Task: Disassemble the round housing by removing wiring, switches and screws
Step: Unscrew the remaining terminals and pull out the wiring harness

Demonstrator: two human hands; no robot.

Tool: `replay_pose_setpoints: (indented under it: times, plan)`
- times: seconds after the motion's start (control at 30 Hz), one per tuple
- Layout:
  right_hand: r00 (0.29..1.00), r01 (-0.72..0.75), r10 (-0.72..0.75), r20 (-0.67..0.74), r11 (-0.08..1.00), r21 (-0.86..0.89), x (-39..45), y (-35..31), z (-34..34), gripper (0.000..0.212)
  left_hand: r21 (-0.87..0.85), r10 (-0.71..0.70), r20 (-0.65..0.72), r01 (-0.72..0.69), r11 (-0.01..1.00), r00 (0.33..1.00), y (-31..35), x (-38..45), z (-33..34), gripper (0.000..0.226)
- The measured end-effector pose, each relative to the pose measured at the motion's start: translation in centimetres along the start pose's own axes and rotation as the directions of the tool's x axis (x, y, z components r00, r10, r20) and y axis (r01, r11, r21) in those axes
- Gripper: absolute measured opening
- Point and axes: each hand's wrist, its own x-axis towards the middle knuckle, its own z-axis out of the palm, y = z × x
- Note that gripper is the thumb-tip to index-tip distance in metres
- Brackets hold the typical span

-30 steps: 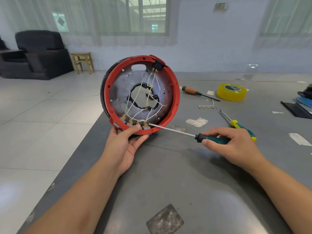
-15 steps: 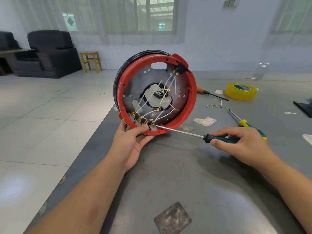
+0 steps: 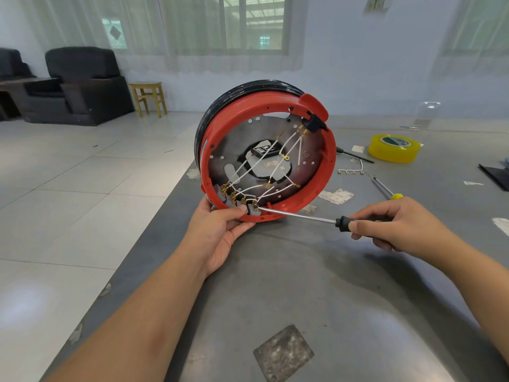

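A round housing (image 3: 327, 172) with a red rim and a black outer band stands on edge on the grey table (image 3: 316, 285), tilted. Inside it, white wires (image 3: 259, 172) with brass terminals run to a row of grey switches (image 3: 234, 199) at the lower rim and to a black switch (image 3: 312, 124) at the top. My left hand (image 3: 220, 230) grips the lower rim, thumb pressed on a grey switch. My right hand (image 3: 396, 227) holds a screwdriver (image 3: 300, 215) with a dark handle, its tip at the rightmost switch terminal.
On the table behind lie a yellow tape roll (image 3: 394, 147), a loose wire set with brass terminals (image 3: 351, 170), a yellow-handled screwdriver (image 3: 385, 188), another screwdriver's black shaft (image 3: 355, 155) and a black object (image 3: 495, 175) at the right edge. The table's left edge runs beside my left arm.
The housing has turned and tilted, now showing more of its black outer band. The screwdriver tip stays at the lower switch terminals and both hands keep their hold.
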Motion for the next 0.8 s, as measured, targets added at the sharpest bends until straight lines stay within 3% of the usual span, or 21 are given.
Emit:
replay_pose_setpoints:
  times: [0.27, 0.5, 0.8]
  plan:
    - [0.995, -0.054, 0.057, 0.08, 0.998, -0.044, 0.4, 0.0, -0.7, 0.008, 0.066, -0.004, 0.005, 0.003, 0.998, 1.0, 0.0, 0.2, -0.1, 0.05]
    - [0.998, 0.038, -0.035, 0.045, 0.995, -0.088, 0.3, 0.2, -0.4, 0.003, 0.082, -0.004, -0.005, 0.004, 0.997, 1.0, 0.0, 0.2, 0.0, 0.05]
    - [0.984, 0.156, -0.169, -0.045, 0.963, -0.218, 0.1, 1.1, 0.1, 0.022, 0.064, -0.007, -0.032, 0.009, 0.998, 0.999, 0.0, 0.2, 0.1, 0.046]
